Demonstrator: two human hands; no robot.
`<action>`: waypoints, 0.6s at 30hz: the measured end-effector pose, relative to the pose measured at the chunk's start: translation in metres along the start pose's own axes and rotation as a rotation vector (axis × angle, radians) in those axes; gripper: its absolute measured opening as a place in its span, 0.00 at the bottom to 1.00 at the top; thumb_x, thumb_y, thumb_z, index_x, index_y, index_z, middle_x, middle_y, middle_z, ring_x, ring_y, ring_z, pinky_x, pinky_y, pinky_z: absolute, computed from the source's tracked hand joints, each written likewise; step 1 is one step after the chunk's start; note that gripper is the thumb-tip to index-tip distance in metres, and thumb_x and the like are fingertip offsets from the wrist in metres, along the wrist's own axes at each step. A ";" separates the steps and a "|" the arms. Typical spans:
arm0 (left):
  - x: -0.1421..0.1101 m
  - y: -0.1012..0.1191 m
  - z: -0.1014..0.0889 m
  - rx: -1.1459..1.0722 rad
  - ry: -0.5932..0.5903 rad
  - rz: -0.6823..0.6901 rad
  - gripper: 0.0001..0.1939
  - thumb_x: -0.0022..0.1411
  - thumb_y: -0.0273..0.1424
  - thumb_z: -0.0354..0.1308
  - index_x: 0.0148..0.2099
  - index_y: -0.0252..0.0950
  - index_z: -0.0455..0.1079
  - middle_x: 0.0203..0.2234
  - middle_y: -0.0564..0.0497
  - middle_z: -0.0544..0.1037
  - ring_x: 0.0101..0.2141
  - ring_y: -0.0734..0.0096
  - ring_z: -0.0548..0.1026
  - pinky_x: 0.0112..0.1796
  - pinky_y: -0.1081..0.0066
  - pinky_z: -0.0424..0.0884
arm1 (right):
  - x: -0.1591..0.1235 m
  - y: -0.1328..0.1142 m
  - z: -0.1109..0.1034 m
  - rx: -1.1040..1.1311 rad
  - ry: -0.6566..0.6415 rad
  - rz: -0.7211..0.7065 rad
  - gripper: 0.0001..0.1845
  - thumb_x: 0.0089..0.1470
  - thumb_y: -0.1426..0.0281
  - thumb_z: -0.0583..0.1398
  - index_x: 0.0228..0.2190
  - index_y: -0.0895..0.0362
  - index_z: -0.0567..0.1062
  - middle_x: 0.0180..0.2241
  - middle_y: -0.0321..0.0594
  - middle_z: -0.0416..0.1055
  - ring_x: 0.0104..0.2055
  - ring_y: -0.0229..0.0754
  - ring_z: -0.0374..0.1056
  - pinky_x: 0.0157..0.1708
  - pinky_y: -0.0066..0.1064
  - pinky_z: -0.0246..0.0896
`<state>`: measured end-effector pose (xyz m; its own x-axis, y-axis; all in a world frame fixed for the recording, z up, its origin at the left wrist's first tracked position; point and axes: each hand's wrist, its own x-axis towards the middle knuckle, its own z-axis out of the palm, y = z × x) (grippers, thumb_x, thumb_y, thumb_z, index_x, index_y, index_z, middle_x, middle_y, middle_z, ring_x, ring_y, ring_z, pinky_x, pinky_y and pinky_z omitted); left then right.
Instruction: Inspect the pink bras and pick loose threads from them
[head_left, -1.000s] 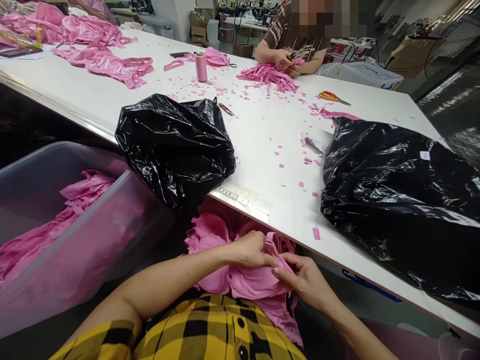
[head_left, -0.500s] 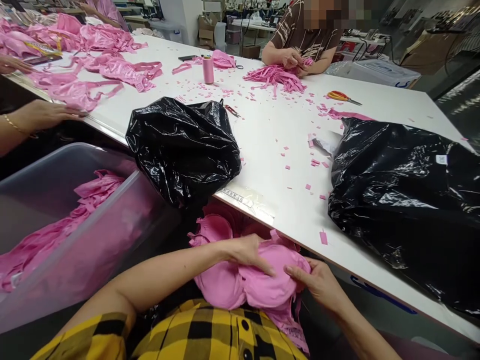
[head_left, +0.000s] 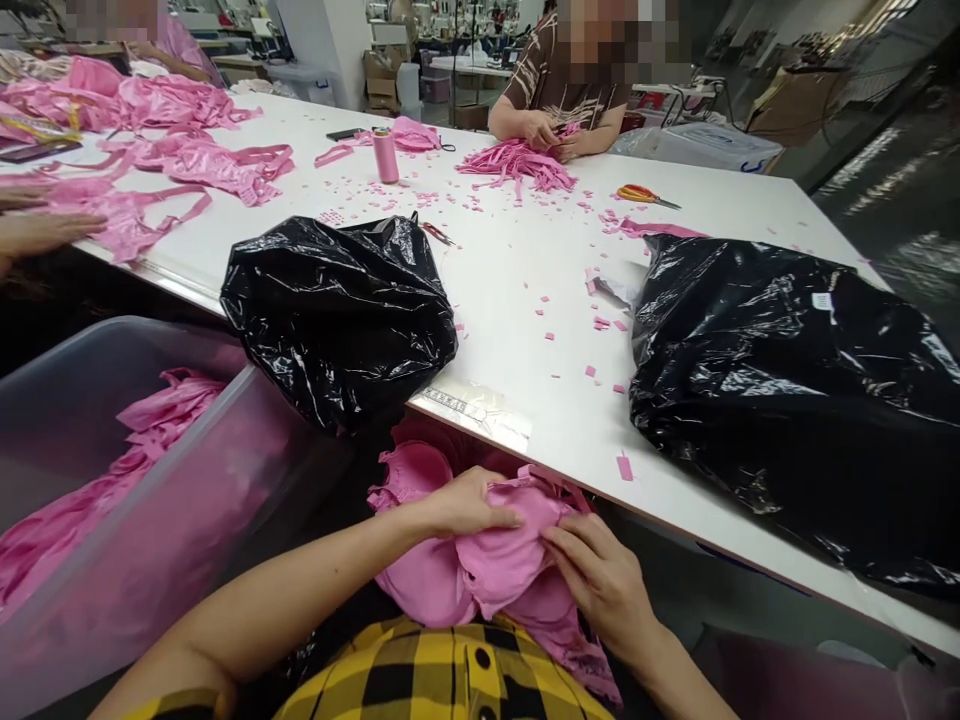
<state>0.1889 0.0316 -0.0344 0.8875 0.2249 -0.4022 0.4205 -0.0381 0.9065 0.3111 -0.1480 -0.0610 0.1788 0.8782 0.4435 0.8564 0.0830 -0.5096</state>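
Note:
A pink bra (head_left: 502, 550) lies over my lap, its padded cups facing up beneath the table edge. My left hand (head_left: 480, 503) grips the upper part of one cup, thumb lying across it. On the cup's other side, my right hand (head_left: 596, 565) pinches the fabric between thumb and fingers. The cup is creased and bent between the two hands. Behind it, more pink cups (head_left: 416, 470) are stacked under the table edge, partly hidden by my left hand and forearm.
A black plastic bag (head_left: 337, 310) overhangs the white table (head_left: 517, 300); a larger black bag (head_left: 795, 400) lies at right. Left stands a clear bin (head_left: 150, 500) of pink garments. Scissors (head_left: 646, 196), snips (head_left: 435, 233) and a thread cone (head_left: 385, 157) lie or stand farther back. Co-workers handle pink pieces.
My right hand has moved left and inward over the cup, folding it. My left thumb now presses on the cup. The view has shifted slightly right; the co-worker's hand at left has moved.

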 end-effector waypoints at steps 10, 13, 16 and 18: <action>-0.010 0.022 0.010 0.722 0.055 -0.087 0.13 0.48 0.31 0.56 0.37 0.30 0.73 0.30 0.42 0.77 0.34 0.55 0.73 0.34 0.66 0.67 | -0.001 -0.020 0.004 0.012 0.024 -0.033 0.08 0.56 0.78 0.51 0.31 0.57 0.69 0.28 0.41 0.68 0.29 0.39 0.63 0.28 0.30 0.62; -0.014 0.025 0.011 0.771 0.010 -0.058 0.15 0.48 0.30 0.55 0.40 0.32 0.72 0.36 0.39 0.77 0.38 0.52 0.73 0.37 0.64 0.67 | -0.004 -0.022 0.001 0.057 0.030 0.015 0.08 0.56 0.78 0.52 0.32 0.56 0.69 0.28 0.40 0.68 0.30 0.38 0.64 0.28 0.28 0.62; -0.016 0.023 0.009 0.613 0.005 -0.037 0.23 0.49 0.32 0.56 0.49 0.33 0.68 0.45 0.42 0.74 0.44 0.55 0.71 0.41 0.66 0.66 | -0.006 -0.017 -0.001 0.120 0.084 0.131 0.07 0.56 0.77 0.53 0.34 0.55 0.70 0.29 0.40 0.68 0.32 0.38 0.65 0.31 0.28 0.64; -0.016 0.022 0.008 0.523 -0.006 -0.005 0.22 0.50 0.32 0.56 0.49 0.34 0.68 0.44 0.45 0.75 0.43 0.57 0.71 0.42 0.68 0.66 | -0.007 -0.014 -0.001 0.120 0.112 0.161 0.06 0.55 0.75 0.56 0.35 0.56 0.71 0.30 0.41 0.68 0.33 0.39 0.66 0.32 0.29 0.64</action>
<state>0.1854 0.0190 -0.0094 0.8856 0.2207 -0.4086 0.4614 -0.5183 0.7200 0.2981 -0.1557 -0.0562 0.3666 0.8275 0.4253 0.7500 0.0076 -0.6614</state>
